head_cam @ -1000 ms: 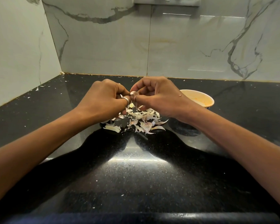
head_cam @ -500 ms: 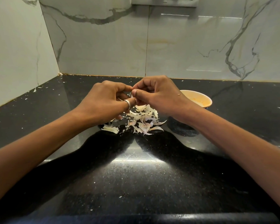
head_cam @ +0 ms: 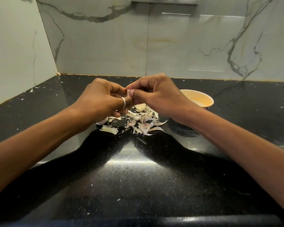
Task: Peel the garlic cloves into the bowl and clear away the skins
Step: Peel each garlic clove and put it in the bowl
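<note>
Both hands have crept up a bit from where they were a second ago, so they sit slightly higher over the mess, and the pale tip of the clove peeks out more between the thumbs. Otherwise it's pretty much the same pose.

The left hand (head_cam: 102, 102) has its fingers curled in, with thumb and forefinger pinching the garlic clove (head_cam: 129, 93) from its side. There's a silver ring (head_cam: 123, 102) on the thumb. The right hand (head_cam: 157, 97) is curled too, pinching the top of the same clove with thumb and forefinger. So the clove is held up in the air between the two hands, right above the pile. A thin strip of skin (head_cam: 127, 108) hangs down from it.

The pile of skins (head_cam: 141, 120) lies on the black countertop (head_cam: 138, 177) directly below the hands, with a few bigger flakes off to its left. The bowl (head_cam: 209, 99) stands just right of the pile, partly hidden behind the right wrist, and I can't tell what's in it. Small white flecks are scattered across the counter, with marbled wall tiles (head_cam: 105, 46) behind.
</note>
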Action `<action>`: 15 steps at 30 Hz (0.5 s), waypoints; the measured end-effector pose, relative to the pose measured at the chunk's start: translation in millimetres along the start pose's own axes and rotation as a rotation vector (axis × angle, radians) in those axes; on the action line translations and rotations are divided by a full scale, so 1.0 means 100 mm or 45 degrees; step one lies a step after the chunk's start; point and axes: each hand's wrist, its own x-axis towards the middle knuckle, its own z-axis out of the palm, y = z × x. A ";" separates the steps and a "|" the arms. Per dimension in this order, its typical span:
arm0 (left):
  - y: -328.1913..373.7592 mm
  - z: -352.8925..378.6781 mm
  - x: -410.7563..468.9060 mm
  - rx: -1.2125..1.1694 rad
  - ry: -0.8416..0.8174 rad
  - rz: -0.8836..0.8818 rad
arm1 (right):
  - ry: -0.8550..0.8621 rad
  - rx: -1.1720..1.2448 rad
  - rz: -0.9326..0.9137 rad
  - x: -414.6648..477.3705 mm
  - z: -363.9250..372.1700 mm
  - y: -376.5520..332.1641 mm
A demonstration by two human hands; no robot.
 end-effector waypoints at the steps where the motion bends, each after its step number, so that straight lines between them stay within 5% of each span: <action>1: 0.00 0.01 0.00 -0.023 0.006 -0.010 | 0.014 0.003 0.000 0.00 0.01 0.00; 15: 0.03 0.09 -0.04 -0.183 0.071 0.007 | 0.109 -0.159 -0.137 -0.03 0.04 -0.05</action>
